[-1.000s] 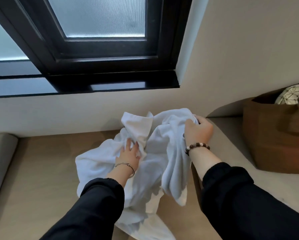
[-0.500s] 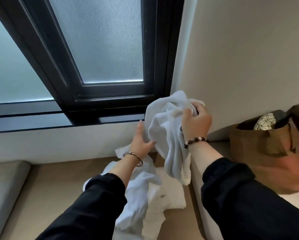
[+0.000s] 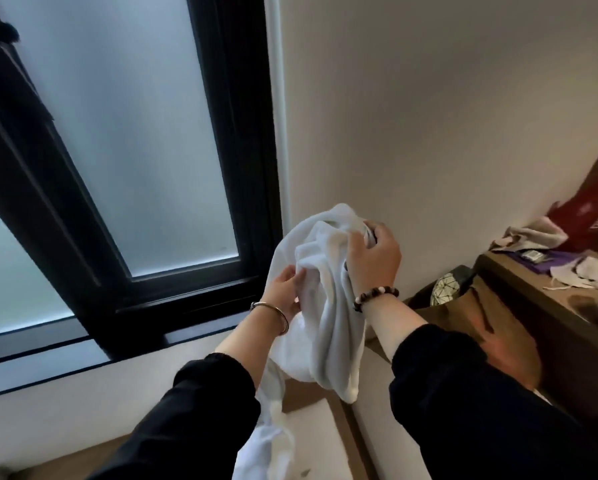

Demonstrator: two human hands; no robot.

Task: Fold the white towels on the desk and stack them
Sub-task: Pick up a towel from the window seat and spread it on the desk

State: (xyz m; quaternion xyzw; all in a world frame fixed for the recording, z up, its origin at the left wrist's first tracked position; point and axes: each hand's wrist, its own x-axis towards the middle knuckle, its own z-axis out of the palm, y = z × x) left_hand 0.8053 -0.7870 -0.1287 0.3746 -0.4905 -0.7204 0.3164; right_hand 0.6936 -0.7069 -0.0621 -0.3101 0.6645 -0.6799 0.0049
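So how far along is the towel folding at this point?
Done: nothing, no folded towel or stack shows. In hand: the right hand has a grip on the bunched top of one crumpled white cloth towel, held up in the air, while the left hand pinches its edge lower down. Left: spreading and folding it, then the other white cloth below, then stacking.

Pretty cramped on the right: a brown bag crowded the desk's right edge, wall dead ahead, left side open.
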